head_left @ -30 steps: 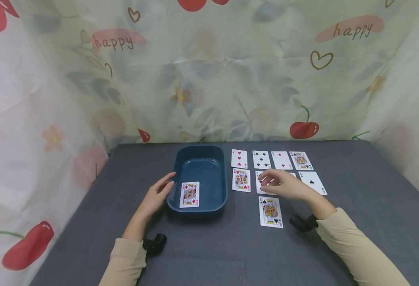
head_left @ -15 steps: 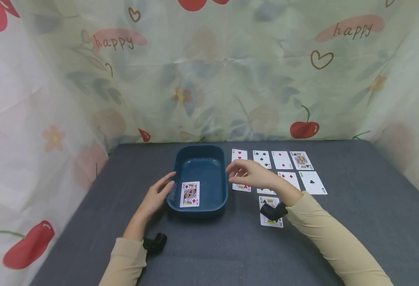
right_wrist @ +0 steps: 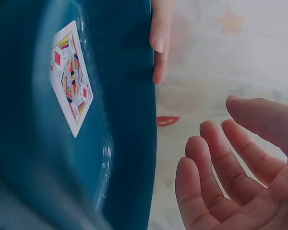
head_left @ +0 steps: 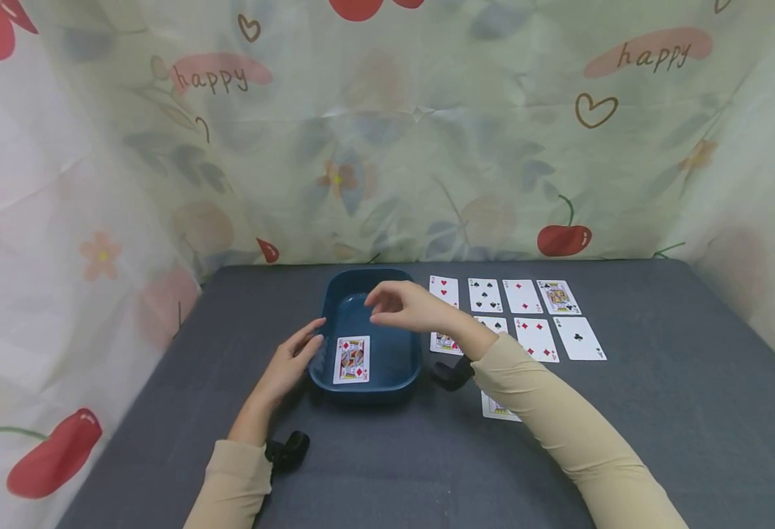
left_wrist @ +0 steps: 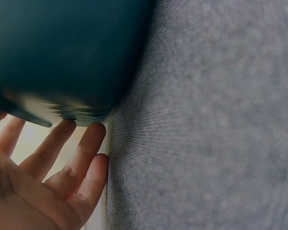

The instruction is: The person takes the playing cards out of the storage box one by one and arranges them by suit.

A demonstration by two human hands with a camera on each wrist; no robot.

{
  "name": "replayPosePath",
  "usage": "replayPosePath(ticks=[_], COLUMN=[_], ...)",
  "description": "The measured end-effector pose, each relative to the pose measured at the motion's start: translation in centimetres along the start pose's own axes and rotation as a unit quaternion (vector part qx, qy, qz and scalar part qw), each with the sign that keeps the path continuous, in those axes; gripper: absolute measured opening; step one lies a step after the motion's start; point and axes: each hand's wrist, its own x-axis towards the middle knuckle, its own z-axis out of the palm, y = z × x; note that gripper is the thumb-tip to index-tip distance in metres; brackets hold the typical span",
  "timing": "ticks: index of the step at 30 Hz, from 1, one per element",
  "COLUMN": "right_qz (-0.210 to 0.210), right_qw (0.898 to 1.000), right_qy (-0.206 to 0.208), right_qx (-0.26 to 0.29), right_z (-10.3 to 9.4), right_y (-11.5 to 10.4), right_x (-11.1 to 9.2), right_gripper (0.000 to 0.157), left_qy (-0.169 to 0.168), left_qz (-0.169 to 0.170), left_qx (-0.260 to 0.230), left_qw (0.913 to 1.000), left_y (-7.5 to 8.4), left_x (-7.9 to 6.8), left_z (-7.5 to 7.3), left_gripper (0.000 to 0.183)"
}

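Observation:
A dark blue plastic tray (head_left: 395,361) stands left of the middle of the table, with a diamond face card (head_left: 352,360) lying face up on its near part. My left hand (head_left: 290,361) is at the tray's left rim; the left wrist view shows its extended fingertips (left_wrist: 95,132) against the tray's outer wall. Over the tray's right half hovers my right hand (head_left: 407,305). Its fingers are loosely bent, and the right wrist view shows nothing between thumb and fingers. Below its forearm, a king card (head_left: 501,408) is partly covered by the sleeve.
Right of the tray, several playing cards lie face up in two rows, among them a heart card (head_left: 444,289), a four of diamonds (head_left: 536,340) and a club card (head_left: 579,339). The right arm covers parts of some. A patterned cloth (head_left: 413,147) hangs behind the grey table (head_left: 374,470).
My right hand has moved left from above the lower row of cards to over the tray. The left hand, the tray and the card in it have stayed put.

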Motion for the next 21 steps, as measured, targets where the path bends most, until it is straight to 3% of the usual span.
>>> replayPosePath(ticks=[9, 17, 19, 21], right_qz=[0.017, 0.058, 0.07, 0.079], right_qw=[1.0, 0.998, 0.997, 0.997], right_qy=[-0.011, -0.017, -0.016, -0.017], right_qx=[-0.011, -0.021, -0.02, -0.022], right_z=[1.5, 2.8, 3.1, 3.4], right_y=[0.1, 0.9, 1.1, 1.3], right_x=[3.3, 5.2, 5.7, 6.1], right_gripper=[0.028, 0.03, 0.028, 0.027], left_qy=[-0.007, -0.017, -0.019, -0.018], left_qz=[0.002, -0.005, -0.006, -0.008], left_qx=[-0.007, -0.008, -0.011, -0.018], left_qw=[0.9999, 0.9998, 0.9997, 0.9996], left_y=[0.1, 3.2, 3.4, 2.7], left_x=[0.0, -2.0, -2.2, -1.5], left_z=[0.0, -0.2, -0.2, -0.2], left_gripper=[0.045, 0.047, 0.047, 0.046])
